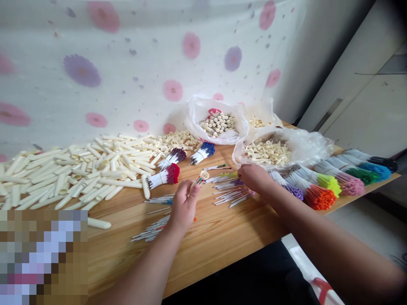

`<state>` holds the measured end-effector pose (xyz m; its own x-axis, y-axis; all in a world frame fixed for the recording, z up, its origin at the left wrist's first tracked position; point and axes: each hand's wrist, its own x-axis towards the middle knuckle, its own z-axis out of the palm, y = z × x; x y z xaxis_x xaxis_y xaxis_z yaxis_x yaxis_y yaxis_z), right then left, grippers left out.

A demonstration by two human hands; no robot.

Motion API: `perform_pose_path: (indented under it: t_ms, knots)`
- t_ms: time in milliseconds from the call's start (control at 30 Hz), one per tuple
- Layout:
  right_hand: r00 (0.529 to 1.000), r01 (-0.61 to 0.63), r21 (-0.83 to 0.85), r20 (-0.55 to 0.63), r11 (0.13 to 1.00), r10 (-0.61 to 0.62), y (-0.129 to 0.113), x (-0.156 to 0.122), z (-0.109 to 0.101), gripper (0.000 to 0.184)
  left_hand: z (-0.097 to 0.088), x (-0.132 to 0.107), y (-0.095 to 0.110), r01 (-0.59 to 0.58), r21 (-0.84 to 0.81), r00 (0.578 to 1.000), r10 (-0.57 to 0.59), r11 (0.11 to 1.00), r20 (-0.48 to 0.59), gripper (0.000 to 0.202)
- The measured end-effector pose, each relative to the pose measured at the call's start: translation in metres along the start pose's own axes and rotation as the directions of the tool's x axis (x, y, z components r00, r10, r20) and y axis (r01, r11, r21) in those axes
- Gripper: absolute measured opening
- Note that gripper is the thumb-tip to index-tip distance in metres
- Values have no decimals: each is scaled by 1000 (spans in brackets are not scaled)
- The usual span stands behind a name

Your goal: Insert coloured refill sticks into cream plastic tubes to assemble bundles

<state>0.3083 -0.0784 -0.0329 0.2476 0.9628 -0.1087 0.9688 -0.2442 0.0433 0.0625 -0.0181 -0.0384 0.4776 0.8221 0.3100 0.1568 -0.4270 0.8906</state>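
My left hand (184, 202) is closed around a cream ring-ended pen part (204, 175) with several thin coloured refills in it. It is held above the table between loose groups of refills. My right hand (254, 177) reaches to the right side, its fingers curled down beside the loose yellow-tipped refills (229, 175); whatever they pinch is hidden. Below its wrist lie more white refills (233, 197) with purple and pink ends. Left of my left hand are blue-ended refills (160, 200) and orange-ended refills (149, 229).
Cream pen barrels (79, 173) are heaped at the left. Bundled refills with red tips (171, 173) and blue tips (207, 149) stand near them. Plastic bags (193, 116) of cream parts sit at the back. Coloured bundles, including orange ones (319, 198), line the right edge.
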Motion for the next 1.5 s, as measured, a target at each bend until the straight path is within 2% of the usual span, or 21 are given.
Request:
perform_pose_path:
  t_ms: [167,300,467,700,1000,1233,1400,1500]
  knots:
    - [999,20,13,-28,1000,-19,5,-5,-2,22,0,0,0,-4,-5,1000,4,1000,0,43]
    - [995,65,51,-74,997,-61,5,-16,-4,24,0,-1,-2,-34,-42,998,36,999,47,40]
    - [992,108,51,-72,993,-104,3,-23,-1,18,0,-2,-3,-49,-43,995,52,998,89,42]
    - [979,183,25,-97,983,-179,0,-33,1,21,0,-1,-3,-22,-41,993,26,999,112,41]
    - [969,236,61,-88,970,-230,2,-33,-1,19,1,0,-3,-46,-20,991,48,999,125,41]
    - [937,324,187,-201,928,-286,10,-36,-4,19,1,1,-3,-35,-47,993,40,998,111,39]
    - [953,286,197,-163,938,-256,7,-30,-3,18,2,2,-2,35,-5,992,-34,999,122,30]
    - [958,263,205,-168,943,-231,5,-26,1,18,3,3,-1,32,33,992,-36,999,122,23]
